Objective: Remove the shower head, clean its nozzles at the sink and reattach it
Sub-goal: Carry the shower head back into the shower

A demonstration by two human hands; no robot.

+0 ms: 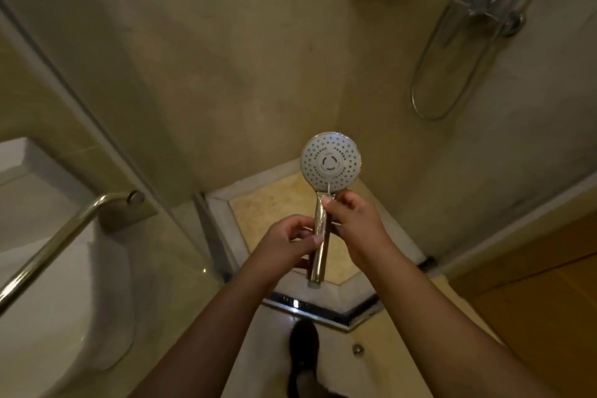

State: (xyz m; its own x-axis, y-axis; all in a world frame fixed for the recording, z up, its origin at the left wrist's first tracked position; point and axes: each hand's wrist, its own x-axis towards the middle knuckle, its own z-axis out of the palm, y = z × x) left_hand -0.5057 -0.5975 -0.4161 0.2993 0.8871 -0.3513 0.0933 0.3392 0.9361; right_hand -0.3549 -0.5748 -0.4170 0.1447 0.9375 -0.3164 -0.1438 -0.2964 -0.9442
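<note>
Left hand [287, 242] curled round handle [318, 255] midway; right hand [352, 223] pinches handle top, just under shower head [331, 160]. Shower head free of hose [429, 74], held low-left of hose, nozzles facing wearer. Likely: grip firm, chrome slick; keep face up while carrying off.

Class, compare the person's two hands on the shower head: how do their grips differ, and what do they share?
The right hand grips high on the shower head, just under the round nozzle face; the left hand grips lower, about mid-handle. The right hand reaches in from the right side, the left hand from the left. Both curl round the chrome handle, nozzles facing the camera.
</note>
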